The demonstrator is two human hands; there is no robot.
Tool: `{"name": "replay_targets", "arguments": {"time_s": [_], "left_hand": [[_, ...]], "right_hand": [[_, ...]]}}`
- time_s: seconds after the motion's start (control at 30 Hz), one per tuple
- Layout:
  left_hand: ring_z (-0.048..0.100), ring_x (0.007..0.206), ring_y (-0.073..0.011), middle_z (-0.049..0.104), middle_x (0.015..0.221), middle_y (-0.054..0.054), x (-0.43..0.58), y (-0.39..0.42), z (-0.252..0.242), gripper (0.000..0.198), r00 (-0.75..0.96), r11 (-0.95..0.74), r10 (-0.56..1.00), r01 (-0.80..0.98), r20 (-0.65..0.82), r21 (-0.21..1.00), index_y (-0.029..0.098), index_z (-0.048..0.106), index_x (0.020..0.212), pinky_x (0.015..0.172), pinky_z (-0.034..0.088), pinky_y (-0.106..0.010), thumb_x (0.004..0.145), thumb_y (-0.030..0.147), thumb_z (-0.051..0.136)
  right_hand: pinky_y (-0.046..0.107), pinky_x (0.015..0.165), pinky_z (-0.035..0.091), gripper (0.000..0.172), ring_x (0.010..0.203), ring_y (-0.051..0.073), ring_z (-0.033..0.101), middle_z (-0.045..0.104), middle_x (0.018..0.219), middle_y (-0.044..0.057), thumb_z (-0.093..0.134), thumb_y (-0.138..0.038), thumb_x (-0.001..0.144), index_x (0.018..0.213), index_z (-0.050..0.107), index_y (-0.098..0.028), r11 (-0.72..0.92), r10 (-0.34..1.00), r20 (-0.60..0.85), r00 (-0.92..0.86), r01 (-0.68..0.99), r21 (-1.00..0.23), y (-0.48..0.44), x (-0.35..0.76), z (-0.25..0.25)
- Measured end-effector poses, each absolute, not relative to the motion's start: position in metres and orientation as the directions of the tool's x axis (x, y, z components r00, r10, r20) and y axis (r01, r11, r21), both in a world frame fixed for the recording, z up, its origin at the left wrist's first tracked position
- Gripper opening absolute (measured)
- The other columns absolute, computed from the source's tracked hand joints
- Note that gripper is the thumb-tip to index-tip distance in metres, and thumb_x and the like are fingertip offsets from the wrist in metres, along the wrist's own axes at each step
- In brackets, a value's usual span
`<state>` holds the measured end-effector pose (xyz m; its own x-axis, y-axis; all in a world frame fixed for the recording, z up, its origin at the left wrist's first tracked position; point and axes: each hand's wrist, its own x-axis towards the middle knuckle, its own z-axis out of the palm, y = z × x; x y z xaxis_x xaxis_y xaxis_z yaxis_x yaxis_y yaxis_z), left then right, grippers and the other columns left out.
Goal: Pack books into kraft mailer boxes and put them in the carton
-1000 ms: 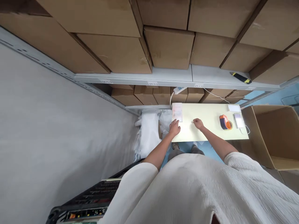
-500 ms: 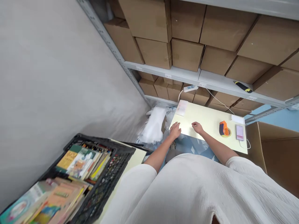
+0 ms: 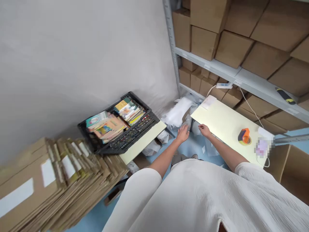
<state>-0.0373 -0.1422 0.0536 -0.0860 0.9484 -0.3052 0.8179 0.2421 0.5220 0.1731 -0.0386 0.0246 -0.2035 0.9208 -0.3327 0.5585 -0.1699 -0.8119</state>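
Note:
My left hand (image 3: 182,133) hangs in the air left of the pale yellow table (image 3: 224,117), its fingers stretched out and holding nothing. Over the table's near left edge is my right hand (image 3: 204,130), with the fingers curled together and nothing visible in them. An orange tape dispenser (image 3: 245,136) with a roll of tape lies on the right part of that table. To my left, a black plastic crate (image 3: 125,145) full of books (image 3: 108,125) rests on another pale tabletop (image 3: 142,141).
Flattened cardboard boxes (image 3: 48,187) are stacked at lower left. Steel shelving (image 3: 210,64) holds brown boxes and a yellow-black cutter (image 3: 285,96). White packing material (image 3: 177,112) lies on the floor beyond my hands. An open carton (image 3: 293,170) stands at right. A power strip (image 3: 224,85) hangs by the shelf.
My view has swung left, bringing the stacked cardboard into sight. The table and shelf now appear farther right. My left hand is now off the table's edge; my right hand stays curled.

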Motion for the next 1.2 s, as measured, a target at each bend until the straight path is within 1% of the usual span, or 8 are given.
{"name": "replay_targets", "arguments": {"time_s": [0.17,0.27,0.4,0.57,0.87,1.0,1.07,1.2], "left_hand": [[0.038,0.168,-0.0324,0.042,0.182,-0.015,-0.076,-0.198,0.076,0.062,-0.210,0.299,0.952,0.785,-0.221,0.543,0.023,0.050,0.168,0.137,0.035,-0.055,0.107,0.026,0.053],[0.039,0.168,-0.0295,0.045,0.180,-0.013,-0.112,-0.237,0.099,0.059,-0.295,0.298,0.951,0.786,-0.095,0.541,0.024,0.053,0.166,0.138,0.033,-0.052,0.107,0.024,0.051],[0.040,0.167,-0.0287,0.047,0.179,-0.011,-0.178,-0.302,0.137,0.059,-0.424,0.319,0.899,0.802,0.105,0.504,0.023,0.054,0.167,0.140,0.031,-0.052,0.108,0.022,0.048],[0.042,0.165,-0.0285,0.050,0.177,-0.011,-0.255,-0.411,0.170,0.059,-0.575,0.420,0.785,0.767,0.230,0.484,0.023,0.053,0.167,0.139,0.032,-0.052,0.109,0.023,0.044],[0.046,0.162,-0.0257,0.057,0.170,-0.010,-0.339,-0.610,0.178,0.055,-0.706,0.560,0.650,0.694,0.281,0.452,0.024,0.063,0.156,0.139,0.033,-0.049,0.107,0.017,0.040],[0.044,0.164,-0.0281,0.056,0.171,-0.010,-0.376,-0.665,0.181,0.057,-0.771,0.629,0.567,0.632,0.289,0.452,0.025,0.060,0.161,0.140,0.031,-0.051,0.106,0.018,0.044],[0.041,0.166,-0.0303,0.052,0.174,-0.011,-0.391,-0.681,0.182,0.060,-0.790,0.647,0.544,0.609,0.283,0.459,0.025,0.055,0.165,0.140,0.030,-0.052,0.105,0.020,0.049],[0.037,0.168,-0.0324,0.047,0.179,-0.012,-0.411,-0.698,0.182,0.063,-0.826,0.688,0.507,0.560,0.246,0.461,0.024,0.050,0.169,0.141,0.027,-0.053,0.106,0.028,0.054]], "right_hand": [[0.041,0.101,0.060,0.014,0.096,0.024,0.074,0.081,0.098,0.005,0.061,-0.025,0.081,0.089,0.073,-0.024,0.009,0.879,-0.255,-0.404,0.547,-0.837,-0.054,0.104,0.041],[0.043,0.102,0.060,0.020,0.097,0.025,0.074,0.081,0.103,0.007,0.060,-0.027,0.083,0.096,0.075,-0.023,0.131,0.816,-0.190,-0.546,0.495,-0.859,-0.072,0.046,0.057],[0.042,0.103,0.060,0.026,0.102,0.026,0.073,0.081,0.112,0.009,0.059,-0.032,0.089,0.105,0.077,-0.022,0.304,0.693,-0.061,-0.718,0.369,-0.878,-0.117,-0.043,0.082],[0.045,0.109,0.057,0.026,0.112,0.027,0.071,0.079,0.120,0.011,0.059,-0.031,0.092,0.109,0.076,-0.023,0.446,0.542,0.105,-0.834,0.179,-0.877,-0.209,-0.147,0.104],[0.044,0.104,0.059,0.027,0.105,0.026,0.071,0.071,0.122,0.010,0.062,-0.027,0.095,0.119,0.075,-0.024,0.590,0.231,0.297,-0.927,-0.110,-0.800,-0.391,-0.273,0.131],[0.044,0.108,0.057,0.029,0.111,0.028,0.070,0.068,0.129,0.011,0.062,-0.024,0.097,0.124,0.073,-0.023,0.673,0.119,0.368,-0.922,-0.198,-0.713,-0.439,-0.309,0.148],[0.045,0.110,0.056,0.032,0.114,0.029,0.070,0.066,0.134,0.013,0.063,-0.023,0.096,0.128,0.071,-0.023,0.706,0.107,0.380,-0.919,-0.199,-0.680,-0.453,-0.324,0.153],[0.046,0.109,0.058,0.039,0.114,0.030,0.069,0.064,0.139,0.015,0.064,-0.021,0.093,0.131,0.070,-0.022,0.741,0.156,0.340,-0.928,-0.117,-0.661,-0.467,-0.347,0.156]]}}
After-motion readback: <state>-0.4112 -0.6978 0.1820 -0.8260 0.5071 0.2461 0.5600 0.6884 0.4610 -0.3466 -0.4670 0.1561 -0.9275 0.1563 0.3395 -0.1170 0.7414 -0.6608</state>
